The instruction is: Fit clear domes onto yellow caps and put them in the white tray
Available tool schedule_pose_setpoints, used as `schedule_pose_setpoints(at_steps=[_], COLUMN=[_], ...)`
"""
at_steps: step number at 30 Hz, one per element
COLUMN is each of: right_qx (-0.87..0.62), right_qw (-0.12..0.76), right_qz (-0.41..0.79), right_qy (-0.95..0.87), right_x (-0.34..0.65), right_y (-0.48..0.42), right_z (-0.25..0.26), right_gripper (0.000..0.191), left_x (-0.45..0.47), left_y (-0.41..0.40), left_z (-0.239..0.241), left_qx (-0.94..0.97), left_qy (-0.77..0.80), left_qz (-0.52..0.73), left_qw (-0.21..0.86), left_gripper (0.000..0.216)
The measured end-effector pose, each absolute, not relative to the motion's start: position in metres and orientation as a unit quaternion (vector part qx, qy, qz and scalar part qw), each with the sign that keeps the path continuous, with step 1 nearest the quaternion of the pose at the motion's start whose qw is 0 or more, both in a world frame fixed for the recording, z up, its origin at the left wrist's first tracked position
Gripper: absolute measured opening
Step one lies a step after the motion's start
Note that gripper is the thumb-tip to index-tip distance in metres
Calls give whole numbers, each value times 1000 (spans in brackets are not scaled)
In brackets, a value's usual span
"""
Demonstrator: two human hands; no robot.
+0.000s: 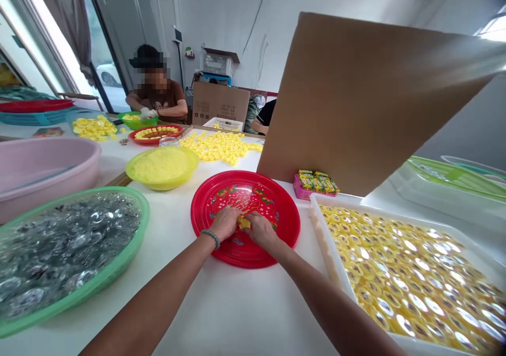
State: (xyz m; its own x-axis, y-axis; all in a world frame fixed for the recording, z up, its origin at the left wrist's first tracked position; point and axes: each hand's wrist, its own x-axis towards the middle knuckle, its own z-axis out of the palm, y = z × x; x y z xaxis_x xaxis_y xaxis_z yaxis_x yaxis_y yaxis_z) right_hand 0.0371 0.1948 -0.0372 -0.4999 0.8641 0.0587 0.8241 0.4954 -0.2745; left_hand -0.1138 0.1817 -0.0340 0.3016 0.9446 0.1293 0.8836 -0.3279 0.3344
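Both my hands meet over a red patterned plate (pixel 276 208) on the white table. My left hand (pixel 225 223), with a bead bracelet at the wrist, and my right hand (pixel 261 230) pinch a small yellow piece (pixel 244 222) between their fingertips, just above the plate's middle. Fingers of both hands are closed round it. A green basket (pixel 118 263) full of clear shiny lids lies to my left. A white tray (pixel 322 240) packed with several yellow capped pieces lies to my right.
A yellow-green bowl (pixel 185 169) of yellow bits and a loose yellow pile (pixel 217 147) lie behind the plate. A pink basin (pixel 59 171) stands far left. A cardboard sheet (pixel 356 103) leans behind the tray beside a pink candy box (pixel 314 183). A seated person (pixel 158 95) works at the far end.
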Motion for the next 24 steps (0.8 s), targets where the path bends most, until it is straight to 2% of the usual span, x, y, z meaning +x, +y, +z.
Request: schedule_pose_setpoints(at_steps=[8, 10, 13, 18, 21, 24], right_qx=[-490, -484, -434, -294, -219, -153], right_qw=[89, 121, 220, 303, 288, 221], right_qz=[91, 77, 47, 114, 163, 183], right_qy=[-862, -863, -872, -899, -918, -946], right_x=[36, 36, 28, -21, -66, -119], right_y=[195, 193, 182, 141, 115, 97], right_z=[-48, -48, -41, 1, 30, 48], right_gripper=[25, 29, 34, 27, 27, 33], left_x=[-128, -133, -138, -138, -137, -136], left_y=[145, 115, 62, 0, -7, -6], left_z=[-14, -3, 3, -26, -43, -45], left_qx=[736, 720, 693, 662, 653, 627], left_qy=[645, 662, 689, 731, 736, 756], left_qz=[190, 200, 205, 124, 114, 126], left_qw=[83, 67, 55, 111, 137, 140], left_gripper=[17, 18, 16, 18, 24, 30])
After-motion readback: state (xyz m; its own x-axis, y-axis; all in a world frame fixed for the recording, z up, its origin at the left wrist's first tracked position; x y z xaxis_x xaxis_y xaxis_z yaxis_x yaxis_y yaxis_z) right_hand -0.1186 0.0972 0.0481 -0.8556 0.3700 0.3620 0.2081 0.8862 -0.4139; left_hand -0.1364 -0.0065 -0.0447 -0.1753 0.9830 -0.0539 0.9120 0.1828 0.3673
